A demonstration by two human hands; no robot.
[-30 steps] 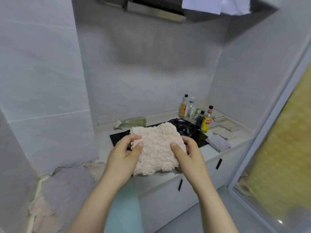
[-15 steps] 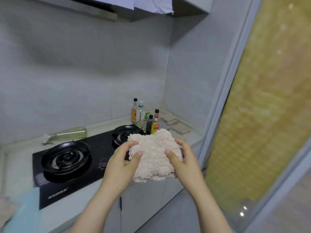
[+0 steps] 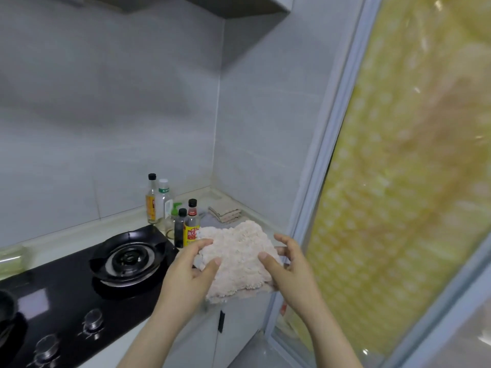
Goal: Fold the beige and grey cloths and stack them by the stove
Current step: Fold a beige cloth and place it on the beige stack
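Over counter edge, 3 o'clock of black glass two-burner gas stove [image 3: 79,288]: five condiment bottles [image 3: 175,216] behind. Left hand [image 3: 186,274] pinches left edge of one fluffy beige chenille cloth [image 3: 239,258], thumb on top. Cloth airborne, likely light, soft, floppy; opposite edges suit best. Folded beige cloths [image 3: 225,214] at its 12 o'clock, number unclear. Right hand [image 3: 289,272] grips right edge, fingers half spread.

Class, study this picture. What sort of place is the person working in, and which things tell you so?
Most likely a small home kitchen: a black gas stove sits in the counter, sauce bottles stand beside it, and folded cloths lie in the tiled corner.
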